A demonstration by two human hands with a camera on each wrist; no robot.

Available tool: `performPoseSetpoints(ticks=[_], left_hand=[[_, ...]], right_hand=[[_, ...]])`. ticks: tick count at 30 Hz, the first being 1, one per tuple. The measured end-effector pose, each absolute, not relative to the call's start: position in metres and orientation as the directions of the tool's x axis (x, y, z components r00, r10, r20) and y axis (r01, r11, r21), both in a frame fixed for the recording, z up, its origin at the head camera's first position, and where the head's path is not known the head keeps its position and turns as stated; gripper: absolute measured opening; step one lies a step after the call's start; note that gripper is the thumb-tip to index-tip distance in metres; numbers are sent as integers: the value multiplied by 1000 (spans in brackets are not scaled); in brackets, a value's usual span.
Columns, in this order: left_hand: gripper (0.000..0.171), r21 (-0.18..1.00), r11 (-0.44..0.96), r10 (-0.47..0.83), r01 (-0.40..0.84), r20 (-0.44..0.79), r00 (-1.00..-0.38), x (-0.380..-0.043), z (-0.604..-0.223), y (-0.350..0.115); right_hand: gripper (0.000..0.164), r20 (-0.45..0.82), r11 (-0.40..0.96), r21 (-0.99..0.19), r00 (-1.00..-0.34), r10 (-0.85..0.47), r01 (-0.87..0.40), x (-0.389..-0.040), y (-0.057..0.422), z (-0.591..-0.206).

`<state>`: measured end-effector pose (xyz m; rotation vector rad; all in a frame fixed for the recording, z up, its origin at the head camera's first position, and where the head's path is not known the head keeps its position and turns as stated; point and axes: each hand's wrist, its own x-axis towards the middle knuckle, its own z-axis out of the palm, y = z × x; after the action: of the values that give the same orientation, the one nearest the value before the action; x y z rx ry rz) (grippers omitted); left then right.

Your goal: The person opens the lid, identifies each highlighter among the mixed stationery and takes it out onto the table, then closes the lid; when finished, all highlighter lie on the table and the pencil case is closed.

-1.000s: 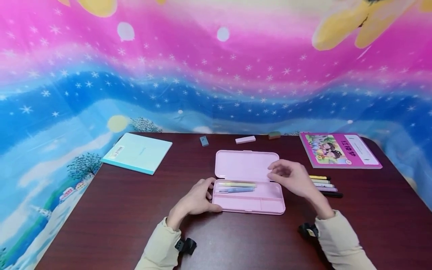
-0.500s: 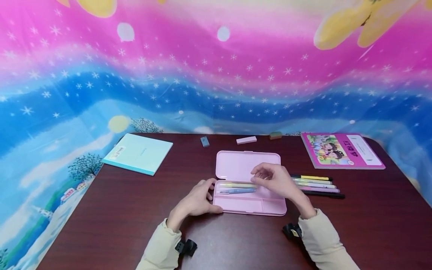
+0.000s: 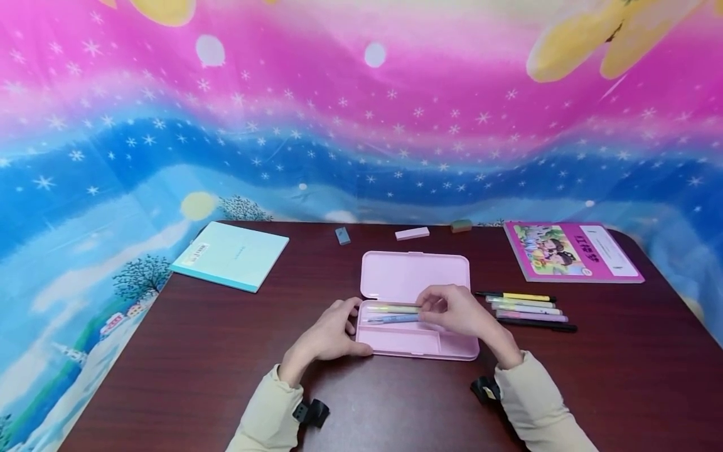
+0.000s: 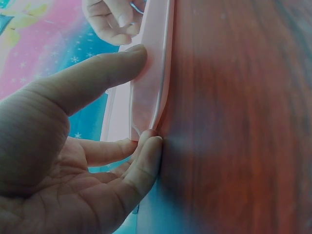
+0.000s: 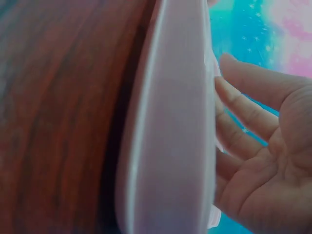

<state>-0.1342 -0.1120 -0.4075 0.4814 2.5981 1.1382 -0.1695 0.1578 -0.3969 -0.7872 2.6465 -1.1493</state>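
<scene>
A pink pencil case (image 3: 398, 342) lies with its lid (image 3: 415, 273) folded back. My left hand (image 3: 330, 333) holds the case's left end, thumb along the front wall and fingers round the corner, as the left wrist view also shows. A pale yellow pen (image 3: 390, 309) and a blue pen (image 3: 392, 319) lie in the long back compartment. My right hand (image 3: 454, 311) reaches over the case, its fingertips right at the right ends of these pens. In the right wrist view, the thumb (image 5: 234, 68) stands apart from the fingers, whose tips are partly hidden behind the case wall (image 5: 175, 122).
Several pens (image 3: 528, 307) lie right of the case. A pink picture-cover book (image 3: 573, 254) is at the back right, a mint notebook (image 3: 234, 257) at the back left. A blue eraser (image 3: 342, 236), a pink block (image 3: 412, 234) and a green-brown block (image 3: 460, 226) line the back edge.
My right hand has moved left and down from the lid's right side to the pens in the case, uncovering more of the loose pens. The left hand has stayed on the case.
</scene>
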Motion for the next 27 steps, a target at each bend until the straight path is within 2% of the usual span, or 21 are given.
performPoseSetpoints(ticks=[10, 19, 27], left_hand=[[73, 747, 638, 398, 189, -109, -911, -134, -409, -113], [75, 750, 634, 396, 187, -108, -912, -135, -409, -113], [76, 754, 627, 400, 196, -95, -912, -135, -408, -112]], right_hand=[[9, 8, 604, -667, -814, -581, -437, -170, 161, -398], [9, 12, 643, -647, -849, -529, -410, -168, 158, -396], [6, -69, 719, -599, -872, -485, -352, -165, 155, -394]])
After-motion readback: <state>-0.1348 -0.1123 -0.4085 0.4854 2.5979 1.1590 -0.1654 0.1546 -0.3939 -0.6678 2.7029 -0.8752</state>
